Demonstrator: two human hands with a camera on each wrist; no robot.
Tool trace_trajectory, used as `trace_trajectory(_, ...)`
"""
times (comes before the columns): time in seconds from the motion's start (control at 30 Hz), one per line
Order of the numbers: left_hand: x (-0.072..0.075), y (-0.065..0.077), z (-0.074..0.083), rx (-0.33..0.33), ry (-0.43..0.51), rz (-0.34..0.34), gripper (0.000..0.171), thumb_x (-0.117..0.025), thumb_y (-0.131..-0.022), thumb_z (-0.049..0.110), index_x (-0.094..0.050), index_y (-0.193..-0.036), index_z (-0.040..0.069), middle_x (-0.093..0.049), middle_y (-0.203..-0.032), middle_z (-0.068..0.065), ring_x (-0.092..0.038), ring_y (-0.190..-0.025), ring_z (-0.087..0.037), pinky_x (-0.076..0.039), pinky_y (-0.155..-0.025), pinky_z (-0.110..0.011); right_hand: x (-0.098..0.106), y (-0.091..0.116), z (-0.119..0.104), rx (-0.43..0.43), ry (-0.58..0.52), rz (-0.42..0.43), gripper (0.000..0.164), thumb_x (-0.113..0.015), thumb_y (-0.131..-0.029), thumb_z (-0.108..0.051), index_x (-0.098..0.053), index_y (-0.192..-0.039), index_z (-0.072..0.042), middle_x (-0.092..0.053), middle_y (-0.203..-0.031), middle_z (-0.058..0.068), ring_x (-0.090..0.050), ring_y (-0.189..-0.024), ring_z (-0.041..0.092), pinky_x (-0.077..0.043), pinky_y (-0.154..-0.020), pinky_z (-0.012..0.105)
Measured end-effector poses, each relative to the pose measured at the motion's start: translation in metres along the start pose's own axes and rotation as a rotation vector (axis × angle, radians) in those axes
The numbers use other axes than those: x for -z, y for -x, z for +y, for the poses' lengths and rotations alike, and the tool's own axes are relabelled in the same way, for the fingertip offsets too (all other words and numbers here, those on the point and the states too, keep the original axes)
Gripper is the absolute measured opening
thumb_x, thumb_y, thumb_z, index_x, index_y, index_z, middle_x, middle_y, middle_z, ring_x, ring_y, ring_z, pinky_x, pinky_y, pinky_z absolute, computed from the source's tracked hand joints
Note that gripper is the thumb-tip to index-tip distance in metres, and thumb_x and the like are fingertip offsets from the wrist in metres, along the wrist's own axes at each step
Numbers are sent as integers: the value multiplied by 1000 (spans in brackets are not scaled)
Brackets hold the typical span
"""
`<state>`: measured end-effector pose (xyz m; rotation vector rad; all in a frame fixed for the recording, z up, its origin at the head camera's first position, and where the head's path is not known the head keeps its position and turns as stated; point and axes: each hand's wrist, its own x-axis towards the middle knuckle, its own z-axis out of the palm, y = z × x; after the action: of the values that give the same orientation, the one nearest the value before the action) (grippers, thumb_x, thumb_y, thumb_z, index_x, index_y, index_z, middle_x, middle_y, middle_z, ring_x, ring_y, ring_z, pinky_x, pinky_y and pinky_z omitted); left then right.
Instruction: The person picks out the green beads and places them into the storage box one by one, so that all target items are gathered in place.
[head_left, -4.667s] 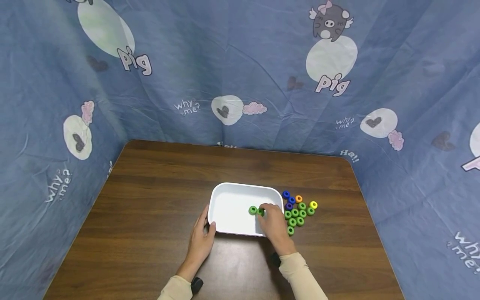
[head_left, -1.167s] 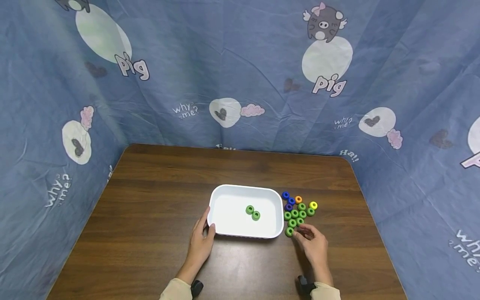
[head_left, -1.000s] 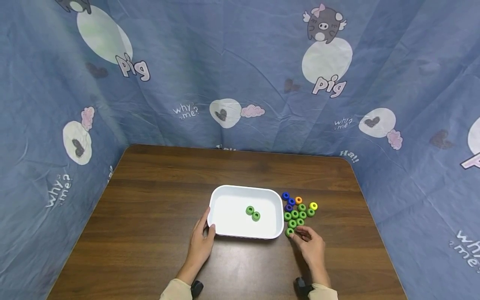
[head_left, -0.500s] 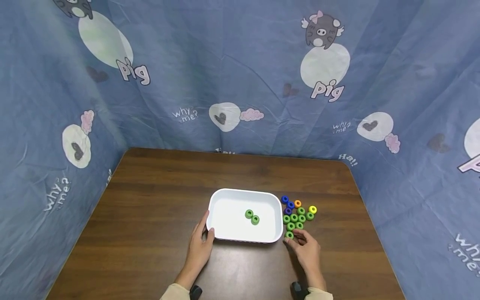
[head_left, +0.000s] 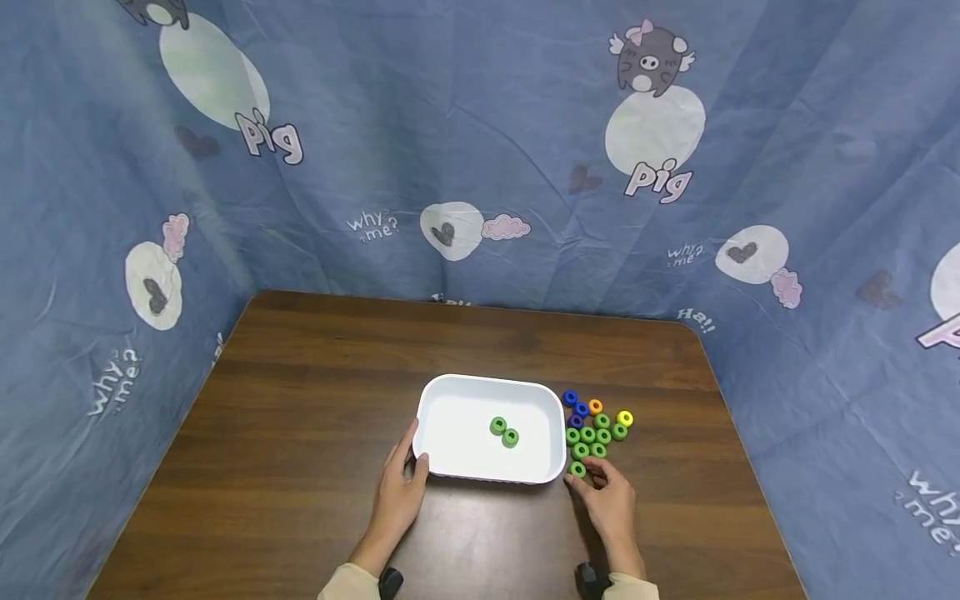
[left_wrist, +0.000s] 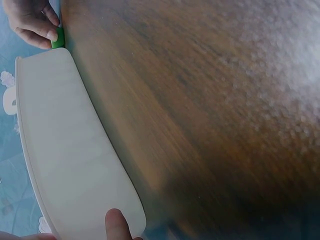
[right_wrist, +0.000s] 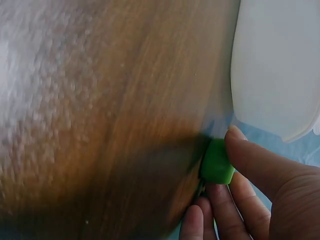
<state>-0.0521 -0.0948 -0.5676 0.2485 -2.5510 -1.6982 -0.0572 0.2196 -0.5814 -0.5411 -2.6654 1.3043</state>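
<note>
A white rectangular tray [head_left: 457, 417] stands at the middle of the table, with two green rings [head_left: 498, 426] on its floor. My left hand [head_left: 401, 492] holds the tray's near left corner; in the left wrist view its thumb [left_wrist: 117, 224] lies against the outer wall. Just off the tray's near right corner, my right hand [head_left: 613, 504] pinches a green ring [head_left: 577, 470] between thumb and fingers. The right wrist view shows this green ring [right_wrist: 217, 162] close up, standing at the table surface. Several more green rings [head_left: 588, 435] lie beyond the right hand.
Two blue rings [head_left: 570, 398], a dark purple ring [head_left: 576, 422], an orange ring [head_left: 596, 407] and a yellow ring [head_left: 625, 418] lie right of the tray. The brown wooden table [head_left: 300, 400] is bordered by a blue printed curtain [head_left: 480, 150].
Since the earliest frame, my right hand has let go of a green ring inside the tray, moved right, and closed its fingers on the nearest outside ring. The left hand stays at the tray.
</note>
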Motion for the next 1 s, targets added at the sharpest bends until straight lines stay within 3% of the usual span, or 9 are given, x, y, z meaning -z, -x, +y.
trace_trajectory(0.77,0,-1,2,23,-1,-16,60,-52,-100,7,-36,-157,16,-39,-160,-17,-40,-147,-37,-34,-121,-52,-3,1,-2,9,20,21,28,-83,-79,-8,-73,-105,-2,-75,-108,18,-70,-103,34,-58,-94,47)
trace_trajectory(0.9,1,-2,1,20,7,-12,60,-52,-101,7,-35,-157,17,-39,-161,-16,-40,-148,-36,-34,-122,-50,-2,2,-3,3,19,21,29,-84,-78,-10,-74,-104,-3,-75,-107,18,-71,-97,32,-59,-88,43)
trace_trajectory(1.0,2,-1,1,22,6,-10,60,-53,-100,8,-36,-157,17,-38,-161,-16,-40,-148,-35,-34,-122,-51,-2,3,-3,-10,14,15,29,-84,-79,-10,-74,-105,-3,-75,-106,17,-70,-95,28,-58,-84,33)
